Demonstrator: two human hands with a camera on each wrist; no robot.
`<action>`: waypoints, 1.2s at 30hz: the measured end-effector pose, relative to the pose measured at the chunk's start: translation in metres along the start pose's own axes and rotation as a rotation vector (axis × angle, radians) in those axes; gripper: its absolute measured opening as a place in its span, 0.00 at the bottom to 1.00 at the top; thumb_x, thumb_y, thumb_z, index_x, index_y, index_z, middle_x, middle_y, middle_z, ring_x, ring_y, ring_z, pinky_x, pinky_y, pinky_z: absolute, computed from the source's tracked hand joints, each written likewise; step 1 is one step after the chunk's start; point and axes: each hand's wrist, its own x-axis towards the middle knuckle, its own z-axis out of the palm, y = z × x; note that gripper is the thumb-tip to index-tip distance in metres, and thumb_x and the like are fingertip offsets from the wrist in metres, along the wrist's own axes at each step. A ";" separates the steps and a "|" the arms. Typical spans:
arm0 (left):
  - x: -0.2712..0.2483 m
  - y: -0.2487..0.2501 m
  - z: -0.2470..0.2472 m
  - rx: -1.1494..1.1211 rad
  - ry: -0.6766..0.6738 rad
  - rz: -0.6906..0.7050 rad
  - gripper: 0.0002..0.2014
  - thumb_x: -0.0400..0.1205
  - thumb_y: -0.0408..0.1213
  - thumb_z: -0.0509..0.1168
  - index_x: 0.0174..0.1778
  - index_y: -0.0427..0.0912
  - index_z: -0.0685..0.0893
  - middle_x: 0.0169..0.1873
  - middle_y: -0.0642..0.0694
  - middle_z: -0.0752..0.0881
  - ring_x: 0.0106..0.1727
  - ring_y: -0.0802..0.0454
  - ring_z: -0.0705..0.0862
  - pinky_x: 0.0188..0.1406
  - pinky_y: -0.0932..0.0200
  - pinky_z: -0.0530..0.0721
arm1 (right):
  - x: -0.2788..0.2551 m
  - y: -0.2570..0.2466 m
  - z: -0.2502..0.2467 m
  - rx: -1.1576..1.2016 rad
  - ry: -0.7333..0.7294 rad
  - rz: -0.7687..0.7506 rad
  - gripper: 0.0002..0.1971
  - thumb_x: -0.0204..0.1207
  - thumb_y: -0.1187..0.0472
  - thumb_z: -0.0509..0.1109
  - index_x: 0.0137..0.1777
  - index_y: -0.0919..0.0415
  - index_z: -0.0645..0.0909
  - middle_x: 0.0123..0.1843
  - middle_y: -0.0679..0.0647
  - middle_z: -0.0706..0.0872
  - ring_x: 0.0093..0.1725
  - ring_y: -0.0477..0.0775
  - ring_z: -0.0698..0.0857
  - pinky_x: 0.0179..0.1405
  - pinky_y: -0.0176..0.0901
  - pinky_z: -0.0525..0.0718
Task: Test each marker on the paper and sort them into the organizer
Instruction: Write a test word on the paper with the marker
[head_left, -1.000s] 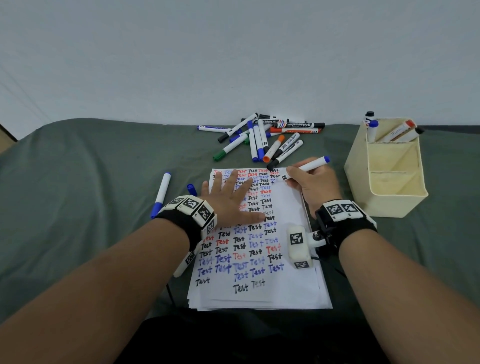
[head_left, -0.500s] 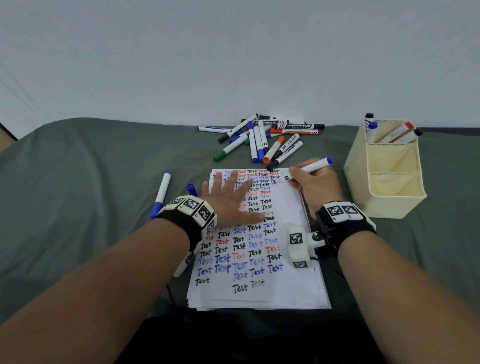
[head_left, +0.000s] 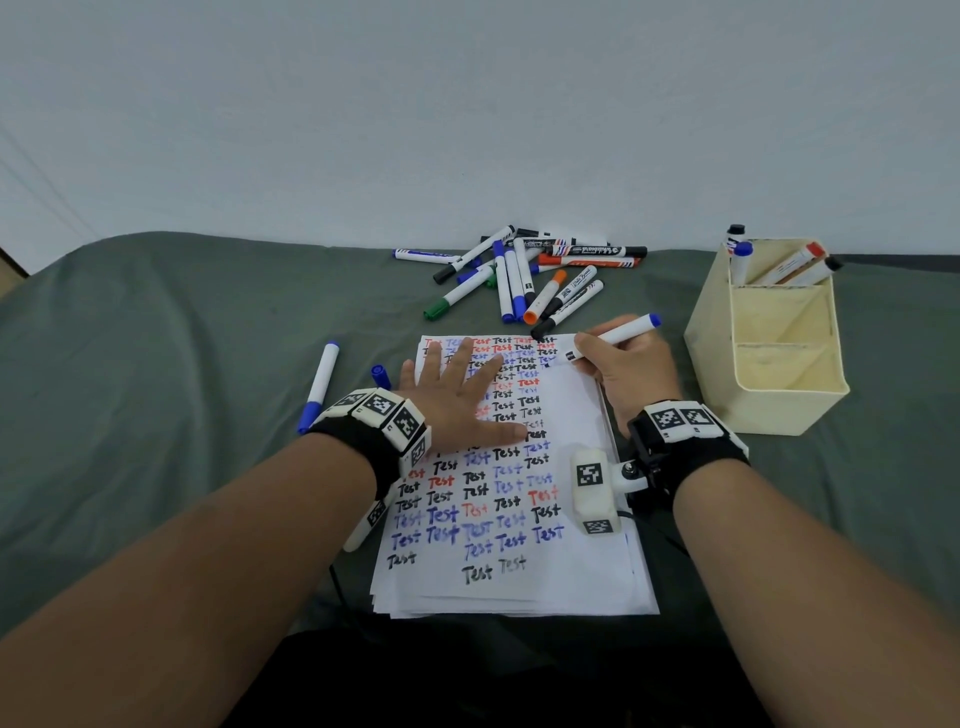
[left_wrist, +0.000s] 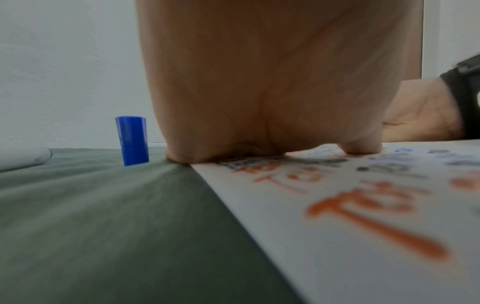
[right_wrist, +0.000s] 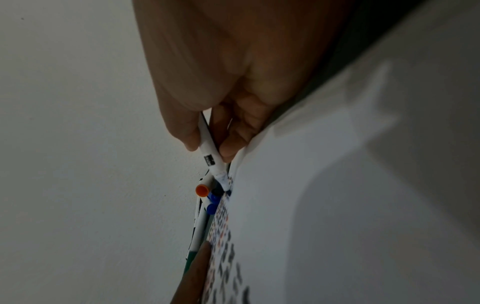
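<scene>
Head view: right hand (head_left: 631, 364) fingers pinch marker (head_left: 618, 335).

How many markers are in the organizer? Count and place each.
4, all in the organizer's rear compartment: black-capped marker and blue-capped marker at left, red-capped marker and second black-capped marker leaning right. Others may be hidden.

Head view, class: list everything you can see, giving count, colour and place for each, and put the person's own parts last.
Paper: one stack, white, covered in "Test", centre.
Pile: many markers, mixed caps, beyond the paper.
Loose marker: one, blue cap, left of the paper.
Cap: one, blue, upright by the left hand.
Organizer: one, cream, right; four markers in its back compartment.
Cloth: grey-green, under all.
Left hand: flat on the paper.
Right hand: holds a blue marker, tip at the paper.
</scene>
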 end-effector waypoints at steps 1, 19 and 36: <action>0.000 0.000 0.000 0.001 -0.001 0.000 0.60 0.56 0.92 0.41 0.81 0.71 0.27 0.84 0.54 0.24 0.85 0.38 0.25 0.82 0.28 0.32 | 0.000 0.000 0.000 -0.006 -0.003 0.000 0.05 0.74 0.62 0.79 0.41 0.53 0.86 0.37 0.52 0.92 0.39 0.52 0.92 0.45 0.47 0.91; -0.002 0.001 0.000 0.003 0.004 -0.003 0.56 0.64 0.89 0.45 0.83 0.69 0.29 0.84 0.53 0.25 0.85 0.39 0.25 0.82 0.28 0.32 | 0.003 0.004 -0.002 -0.065 0.049 -0.008 0.04 0.74 0.59 0.78 0.41 0.51 0.86 0.35 0.47 0.91 0.34 0.44 0.90 0.38 0.42 0.85; 0.001 -0.001 0.001 -0.003 0.004 0.003 0.59 0.58 0.91 0.42 0.82 0.71 0.28 0.84 0.54 0.25 0.85 0.38 0.25 0.81 0.28 0.32 | -0.003 -0.003 -0.003 -0.035 0.062 0.009 0.06 0.67 0.55 0.77 0.36 0.39 0.86 0.34 0.48 0.91 0.36 0.52 0.91 0.48 0.64 0.92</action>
